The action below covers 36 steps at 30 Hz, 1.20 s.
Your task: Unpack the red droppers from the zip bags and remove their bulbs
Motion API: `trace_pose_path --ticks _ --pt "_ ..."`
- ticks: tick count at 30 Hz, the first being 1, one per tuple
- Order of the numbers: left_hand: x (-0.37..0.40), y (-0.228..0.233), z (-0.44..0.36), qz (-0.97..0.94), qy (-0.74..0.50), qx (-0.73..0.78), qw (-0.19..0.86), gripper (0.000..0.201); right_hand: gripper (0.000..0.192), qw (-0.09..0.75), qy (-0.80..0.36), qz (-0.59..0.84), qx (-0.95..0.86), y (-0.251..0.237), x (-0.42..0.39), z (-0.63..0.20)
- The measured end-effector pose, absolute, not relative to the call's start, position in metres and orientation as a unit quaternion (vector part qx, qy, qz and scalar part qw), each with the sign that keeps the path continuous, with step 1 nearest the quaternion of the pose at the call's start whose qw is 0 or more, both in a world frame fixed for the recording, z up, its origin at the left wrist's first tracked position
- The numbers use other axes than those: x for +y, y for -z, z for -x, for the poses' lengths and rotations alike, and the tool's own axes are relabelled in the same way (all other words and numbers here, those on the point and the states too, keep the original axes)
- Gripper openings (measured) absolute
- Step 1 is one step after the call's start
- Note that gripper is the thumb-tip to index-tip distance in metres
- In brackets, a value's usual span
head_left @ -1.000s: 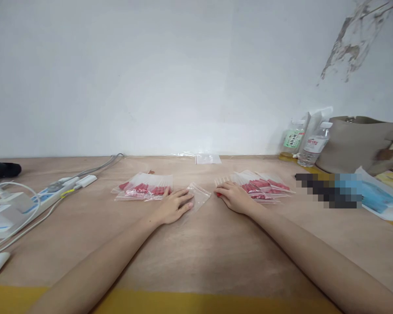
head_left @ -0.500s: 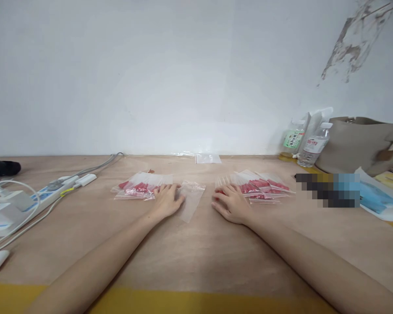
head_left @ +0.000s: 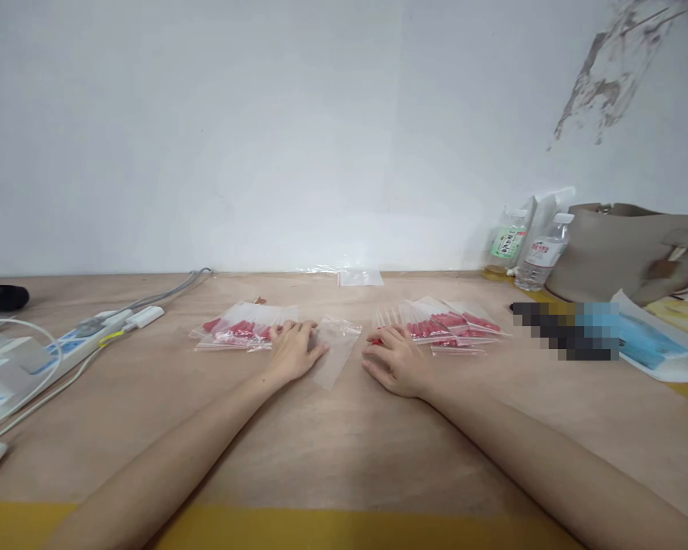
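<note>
My left hand (head_left: 292, 351) lies palm down with its fingers spread, between a fan of clear plastic bags with red contents (head_left: 244, 328) and a flat clear plastic bag (head_left: 335, 347). Its fingertips are at the right edge of that fan. My right hand (head_left: 398, 360) rests on the table with fingers apart, at the left end of a second fan of bags with red contents (head_left: 452, 325). Something red shows beneath its fingers; I cannot tell what. Neither hand grips anything. The exact kind of the red things is too small to make out.
A white zip bag (head_left: 361, 278) lies by the wall. To the left are a power strip (head_left: 92, 336) and cables. Two bottles (head_left: 544, 256), a grey handbag (head_left: 624, 252) and a blue item on white wrapping (head_left: 647, 344) stand or lie at the right.
The whole view has shifted slightly. My right hand has moved a little left, toward the flat bag. My left hand stays nearly where it was.
</note>
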<state>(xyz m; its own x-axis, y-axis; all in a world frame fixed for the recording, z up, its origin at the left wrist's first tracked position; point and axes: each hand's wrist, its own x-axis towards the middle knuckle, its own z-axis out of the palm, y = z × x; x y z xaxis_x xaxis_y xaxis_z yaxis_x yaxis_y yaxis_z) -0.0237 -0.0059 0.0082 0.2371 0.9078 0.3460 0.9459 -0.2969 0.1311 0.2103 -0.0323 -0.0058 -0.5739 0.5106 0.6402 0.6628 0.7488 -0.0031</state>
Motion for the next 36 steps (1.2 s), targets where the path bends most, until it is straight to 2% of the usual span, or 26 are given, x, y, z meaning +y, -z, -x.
trace_pose_path --ticks 6,11,17,19,21,23,25,28,32,36 --pt "-0.003 -0.012 0.024 0.786 0.219 -0.578 0.007 0.023 0.019 0.314 0.121 0.332 -0.881 0.004 -0.033 -0.210" --pt "0.017 -0.041 0.066 0.698 0.262 -0.660 0.095 0.021 0.017 0.323 0.124 0.321 -0.882 0.003 -0.033 -0.210" --pt "0.032 -0.048 0.126 0.614 0.188 -0.743 0.187 0.031 0.017 0.317 0.123 0.327 -0.882 0.004 -0.032 -0.210" --pt "0.029 -0.050 0.127 0.664 0.196 -0.691 0.208 0.028 0.017 0.318 0.122 0.326 -0.882 0.006 -0.032 -0.210" --pt "0.023 -0.056 0.119 0.774 0.177 -0.582 0.177 0.024 0.017 0.319 0.120 0.324 -0.883 0.006 -0.031 -0.210" --pt "0.015 -0.061 0.106 0.872 0.112 -0.458 0.132 0.020 0.018 0.318 0.119 0.324 -0.883 0.007 -0.031 -0.210" --pt "0.007 -0.061 0.096 0.909 0.053 -0.390 0.136 0.021 0.018 0.316 0.120 0.326 -0.883 0.007 -0.032 -0.211" --pt "0.001 -0.052 0.090 0.907 0.047 -0.383 0.166 0.026 0.018 0.314 0.122 0.326 -0.883 0.006 -0.032 -0.211" --pt "0.005 -0.035 0.092 0.896 0.082 -0.399 0.179 0.022 0.017 0.315 0.122 0.318 -0.886 0.005 -0.032 -0.211" --pt "0.006 -0.022 0.080 0.884 0.104 -0.429 0.155 0.026 0.016 0.321 0.123 0.320 -0.883 0.005 -0.032 -0.211"
